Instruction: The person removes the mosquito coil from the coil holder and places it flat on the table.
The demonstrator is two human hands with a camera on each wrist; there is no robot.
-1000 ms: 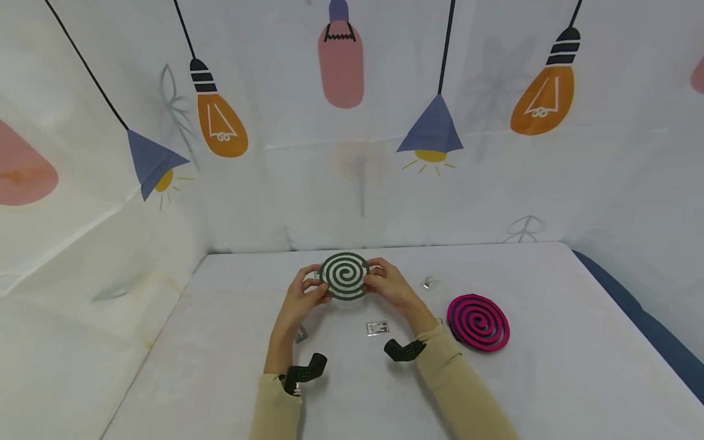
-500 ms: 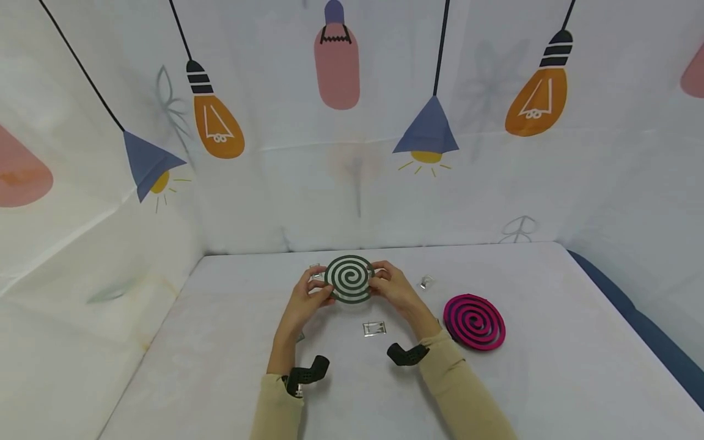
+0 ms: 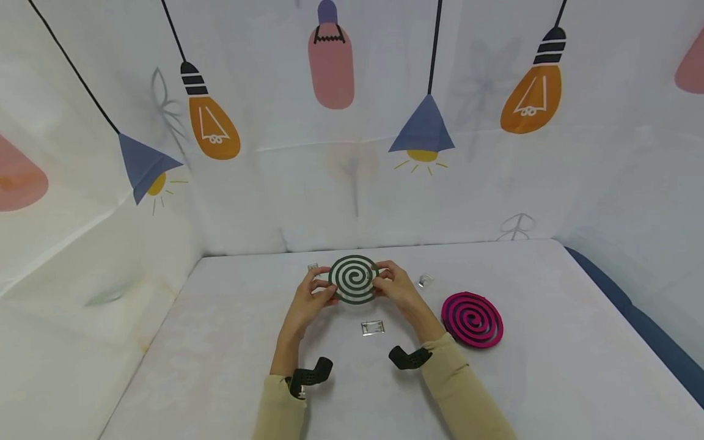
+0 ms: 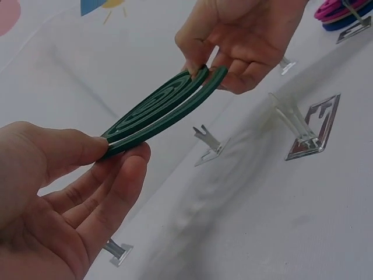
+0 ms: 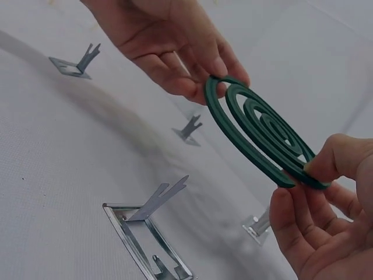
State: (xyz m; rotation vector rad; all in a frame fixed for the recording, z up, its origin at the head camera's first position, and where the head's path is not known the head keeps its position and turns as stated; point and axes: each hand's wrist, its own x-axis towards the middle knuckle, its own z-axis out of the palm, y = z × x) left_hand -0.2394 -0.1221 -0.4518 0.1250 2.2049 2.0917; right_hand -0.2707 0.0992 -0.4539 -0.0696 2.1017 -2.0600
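A green mosquito coil (image 3: 354, 277) is held up above the far part of the white table, tilted with its flat face toward the head view. My left hand (image 3: 309, 300) pinches its left edge, thumb on top and fingers beneath. At the opposite edge, my right hand (image 3: 397, 288) pinches the rim the same way. In the left wrist view the loose outer end of the coil (image 4: 175, 116) stands a little apart from the inner turns. Below the coil lies a metal coil stand (image 3: 373, 328); its forked prong (image 5: 156, 201) points upward in the right wrist view.
A pink coil (image 3: 472, 319), with dark blue beneath it, lies to the right of my right forearm. Smaller in the head view are two more metal stands, one (image 3: 425, 280) right of my right hand and one (image 3: 313, 266) behind my left. A patterned cloth wall (image 3: 308, 201) rises behind the table.
Both hands have shifted slightly right with the green coil between them. The head view has turned a little, so the background slides left. A stand beside my left forearm is now hidden.
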